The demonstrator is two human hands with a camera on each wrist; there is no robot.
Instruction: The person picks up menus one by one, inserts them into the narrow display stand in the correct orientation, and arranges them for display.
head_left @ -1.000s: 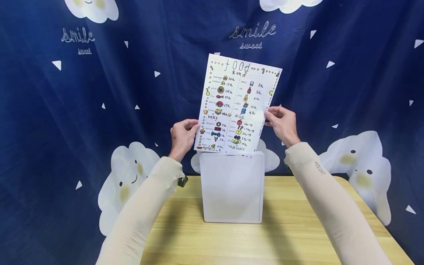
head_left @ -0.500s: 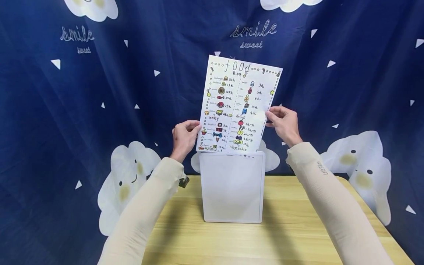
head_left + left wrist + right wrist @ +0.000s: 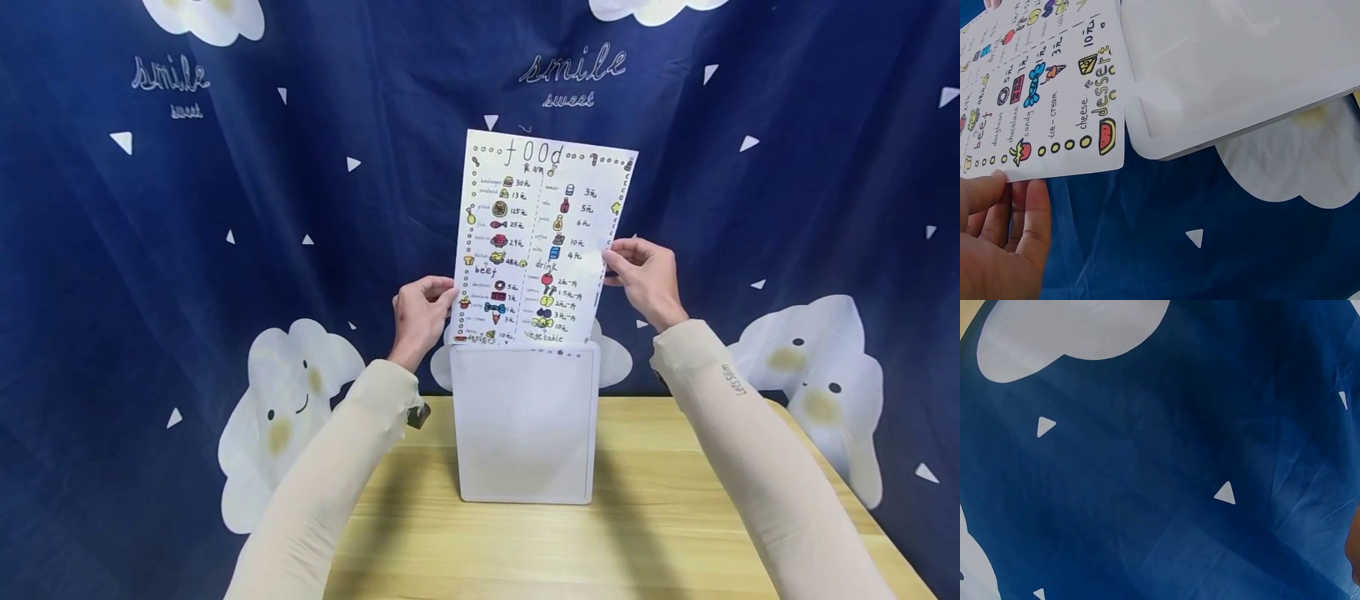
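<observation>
Menu sheet (image 3: 540, 242) stands upright, its bottom edge at the mouth of the white sleeve (image 3: 523, 425) on the desk (image 3: 660, 533). Left hand (image 3: 417, 312) and right hand (image 3: 643, 279) pinch its side edges. Uneven pressure could buckle the sheet at the opening.

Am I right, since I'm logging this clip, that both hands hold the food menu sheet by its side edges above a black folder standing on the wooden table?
Not quite: the folder is white, not black, as the head view shows. The rest holds: the left hand and right hand hold the food menu sheet by its side edges above it, on the wooden table.
</observation>
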